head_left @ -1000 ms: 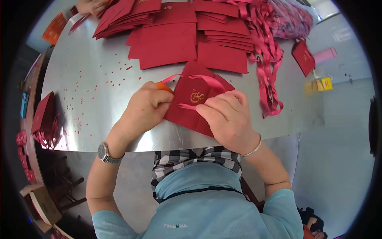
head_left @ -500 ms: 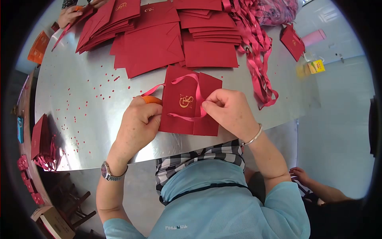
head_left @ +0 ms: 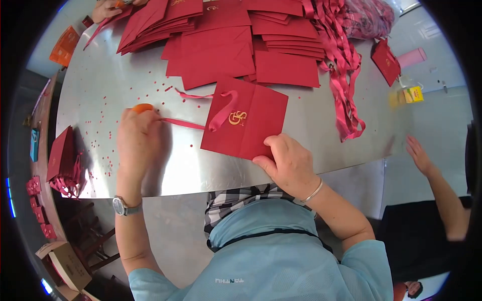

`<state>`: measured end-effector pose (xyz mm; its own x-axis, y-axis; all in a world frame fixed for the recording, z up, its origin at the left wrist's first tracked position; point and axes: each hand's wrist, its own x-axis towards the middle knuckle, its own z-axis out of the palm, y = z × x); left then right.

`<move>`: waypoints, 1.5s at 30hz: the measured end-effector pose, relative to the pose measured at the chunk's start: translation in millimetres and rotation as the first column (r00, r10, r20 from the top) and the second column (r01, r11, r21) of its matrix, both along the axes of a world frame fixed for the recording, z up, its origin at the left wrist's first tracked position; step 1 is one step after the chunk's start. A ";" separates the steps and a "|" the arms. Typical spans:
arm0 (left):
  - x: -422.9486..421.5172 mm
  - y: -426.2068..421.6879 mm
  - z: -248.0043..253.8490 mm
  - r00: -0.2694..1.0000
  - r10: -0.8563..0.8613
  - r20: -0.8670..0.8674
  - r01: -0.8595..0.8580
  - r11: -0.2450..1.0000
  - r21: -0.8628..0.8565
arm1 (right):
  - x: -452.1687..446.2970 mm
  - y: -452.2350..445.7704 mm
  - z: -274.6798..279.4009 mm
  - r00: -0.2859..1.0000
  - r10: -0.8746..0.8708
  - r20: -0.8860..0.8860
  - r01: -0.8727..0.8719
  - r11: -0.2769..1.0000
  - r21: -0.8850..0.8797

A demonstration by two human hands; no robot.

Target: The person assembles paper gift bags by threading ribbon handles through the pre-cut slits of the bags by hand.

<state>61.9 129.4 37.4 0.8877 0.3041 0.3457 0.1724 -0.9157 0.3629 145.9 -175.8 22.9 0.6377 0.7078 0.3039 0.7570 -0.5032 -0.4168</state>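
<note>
A flat red paper bag (head_left: pixel 266 120) with a gold logo lies on the metal table in front of me. My right hand (head_left: pixel 287 163) pinches its lower right corner between thumb and fingers. A pink ribbon (head_left: pixel 183 123) runs from the bag's left edge to my left hand (head_left: pixel 140 135), which is closed, with an orange-handled tool (head_left: pixel 142 108) at its fingers. The tool's working end is hidden. Another ribbon end lies loose left of the bag, and a ribbon loop rests over the logo.
Stacks of red bags (head_left: pixel 216 55) cover the table's far side, beside hanging pink ribbons (head_left: pixel 346 95). A finished-looking bag bundle (head_left: pixel 63 155) stands at left. A co-worker's hands (head_left: pixel 108 9) are top left; another person's hand (head_left: pixel 420 155) is at right.
My left hand has moved left, away from the bag, and the ribbon now stretches out. My right hand has let go of the ribbon loop and holds the bag's corner. Another person's arm has risen at right.
</note>
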 end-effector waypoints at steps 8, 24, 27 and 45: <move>-2.7 21.6 0.7 0.956 0.280 0.084 -0.230 0.898 -0.376 | 1.0 -1.1 1.1 0.999 0.029 -0.015 -0.029 1.000 -0.002; 51.8 -18.3 -13.0 0.984 -0.166 0.065 0.159 0.982 0.101 | 3.6 0.5 11.4 0.997 0.079 -0.012 -0.080 0.985 -0.152; 52.4 -8.5 -11.7 0.995 -0.095 -0.004 0.094 0.981 0.170 | 5.8 1.0 13.1 0.997 0.083 -0.010 -0.083 0.985 -0.153; 25.5 -50.8 13.7 0.984 0.105 -0.141 -0.143 0.945 -0.294 | -1.2 -3.9 -0.7 0.988 0.129 0.079 -0.118 0.984 -0.134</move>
